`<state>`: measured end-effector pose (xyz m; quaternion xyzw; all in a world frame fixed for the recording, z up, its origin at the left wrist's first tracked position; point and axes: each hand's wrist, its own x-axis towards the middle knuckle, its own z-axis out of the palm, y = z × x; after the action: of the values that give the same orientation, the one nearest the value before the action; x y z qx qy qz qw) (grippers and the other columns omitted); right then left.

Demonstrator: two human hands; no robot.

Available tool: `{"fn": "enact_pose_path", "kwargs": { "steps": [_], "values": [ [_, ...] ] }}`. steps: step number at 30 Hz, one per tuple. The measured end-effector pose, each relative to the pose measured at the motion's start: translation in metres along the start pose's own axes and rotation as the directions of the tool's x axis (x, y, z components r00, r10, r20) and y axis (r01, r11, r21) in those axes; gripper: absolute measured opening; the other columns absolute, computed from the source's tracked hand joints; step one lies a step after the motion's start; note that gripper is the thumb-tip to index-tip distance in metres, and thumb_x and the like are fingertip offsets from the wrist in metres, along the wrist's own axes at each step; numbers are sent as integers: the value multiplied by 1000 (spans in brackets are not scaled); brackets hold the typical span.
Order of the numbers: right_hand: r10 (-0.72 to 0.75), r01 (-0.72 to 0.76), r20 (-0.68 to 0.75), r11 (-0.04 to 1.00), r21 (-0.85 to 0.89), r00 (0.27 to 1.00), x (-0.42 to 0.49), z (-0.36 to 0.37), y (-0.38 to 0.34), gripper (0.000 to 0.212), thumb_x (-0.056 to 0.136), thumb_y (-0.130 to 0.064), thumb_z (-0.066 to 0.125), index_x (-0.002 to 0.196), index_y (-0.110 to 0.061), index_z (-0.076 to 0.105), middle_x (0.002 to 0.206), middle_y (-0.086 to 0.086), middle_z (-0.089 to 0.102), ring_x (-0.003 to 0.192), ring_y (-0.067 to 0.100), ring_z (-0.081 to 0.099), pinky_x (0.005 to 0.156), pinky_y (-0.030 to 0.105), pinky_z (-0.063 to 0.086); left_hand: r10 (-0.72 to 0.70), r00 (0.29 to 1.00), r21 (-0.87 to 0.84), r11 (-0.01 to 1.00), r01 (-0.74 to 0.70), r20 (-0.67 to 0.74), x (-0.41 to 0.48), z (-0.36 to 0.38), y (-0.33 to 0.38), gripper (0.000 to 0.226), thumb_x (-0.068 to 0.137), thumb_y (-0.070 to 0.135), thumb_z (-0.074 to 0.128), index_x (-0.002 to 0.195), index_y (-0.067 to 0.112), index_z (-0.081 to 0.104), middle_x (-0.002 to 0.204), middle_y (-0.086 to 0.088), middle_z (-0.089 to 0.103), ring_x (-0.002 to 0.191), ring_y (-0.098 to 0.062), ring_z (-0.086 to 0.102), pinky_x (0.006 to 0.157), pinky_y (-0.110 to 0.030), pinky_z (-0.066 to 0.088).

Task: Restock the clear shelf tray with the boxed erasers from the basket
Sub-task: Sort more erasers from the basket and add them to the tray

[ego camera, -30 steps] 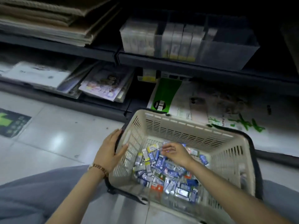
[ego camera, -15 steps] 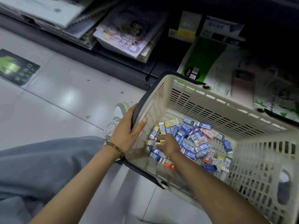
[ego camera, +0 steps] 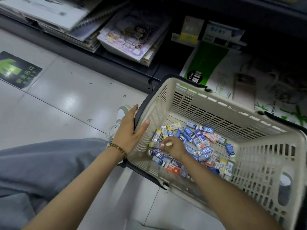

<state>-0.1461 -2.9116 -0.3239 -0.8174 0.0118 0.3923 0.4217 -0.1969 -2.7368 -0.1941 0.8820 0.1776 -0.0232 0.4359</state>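
Observation:
A beige slotted plastic basket (ego camera: pixel 259 145) stands on the floor in front of me, its bottom strewn with several small boxed erasers (ego camera: pixel 201 143) in blue, yellow, orange and white. My left hand (ego camera: pixel 129 130) grips the basket's left rim and dark handle, thumb inside the wall. My right hand (ego camera: pixel 172 147) is down in the basket's near left corner, fingers curled round one or two erasers with pale ends showing at the fingertips. The clear shelf tray is out of view.
The bottom shelf (ego camera: pixel 116 68) runs across the top, holding spiral notebooks (ego camera: pixel 69 25), a purple cartoon sketchbook (ego camera: pixel 131 39), a green paper pack (ego camera: pixel 206 62) and a phone (ego camera: pixel 244 90). Tiled floor with a green exit sticker (ego camera: pixel 16 70) lies left. My grey trouser leg (ego camera: pixel 41 165) and white shoe (ego camera: pixel 121 112) are near left.
My view has tilted down, so the upper shelf and clear tray have left the frame. My right hand moved from the middle of the pile to the near left corner and closed on erasers.

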Motion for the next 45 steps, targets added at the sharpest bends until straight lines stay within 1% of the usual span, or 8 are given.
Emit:
{"fn": "enact_pose_path", "kwargs": {
  "steps": [4,8,13,18,21,29,36,45],
  "values": [
    [-133,124,83,987,99,988,-31,-68,-46,15,76,-11,76,88,-12,67,104,9,67,58,5,66,59,22,56,438,896,428,798,-425,73,3,-3,20,65,90,45,49,142,10,35,146,-9,38,137,-25,27,116,-37,18],
    [-262,224,230,958,178,937,-71,-120,-102,17,74,-18,76,89,-17,69,79,2,74,66,15,69,67,23,58,214,918,473,804,-360,335,10,11,49,55,91,49,45,138,21,37,113,-4,62,101,-20,58,82,-28,46],
    [-338,244,141,859,450,930,-91,-148,-129,17,84,-6,61,101,-5,65,96,7,73,82,14,70,73,17,56,65,946,-145,989,-19,318,11,3,59,20,92,28,54,102,10,59,72,5,63,58,-7,59,55,-16,48],
    [-358,282,71,828,484,931,-92,-135,-147,16,93,-13,52,100,-10,66,96,2,73,87,11,70,63,14,55,-34,869,-641,661,390,495,15,-14,62,31,93,-2,47,117,13,57,107,3,69,90,-13,69,77,-25,57],
    [-362,315,8,822,475,932,-87,-115,-155,13,89,-11,59,94,-14,70,91,-3,71,75,6,68,61,11,53,14,816,-696,530,484,578,21,-20,65,41,92,-4,40,129,10,50,115,-7,63,99,-19,64,86,-36,56],
    [-254,213,-30,736,643,967,-41,-84,-140,16,91,-17,57,102,-14,68,100,1,70,83,8,67,72,16,55,-15,887,-481,836,264,461,39,-32,54,21,91,7,53,112,3,52,94,-8,68,77,-13,70,70,-23,58],
    [87,-55,145,976,-210,986,24,-20,-42,69,82,-24,71,140,-6,38,144,13,39,129,25,41,106,34,36,-189,933,-757,546,359,307,37,-41,18,16,91,4,52,106,3,57,96,-5,74,90,-23,70,74,-28,57],
    [-50,8,-86,902,-431,995,42,42,-26,54,76,-26,76,124,-16,54,125,10,47,123,25,39,96,36,42,-265,933,-833,434,342,245,44,-38,10,9,91,6,52,97,4,59,86,-2,74,83,-20,72,66,-23,56]
  ]
}}
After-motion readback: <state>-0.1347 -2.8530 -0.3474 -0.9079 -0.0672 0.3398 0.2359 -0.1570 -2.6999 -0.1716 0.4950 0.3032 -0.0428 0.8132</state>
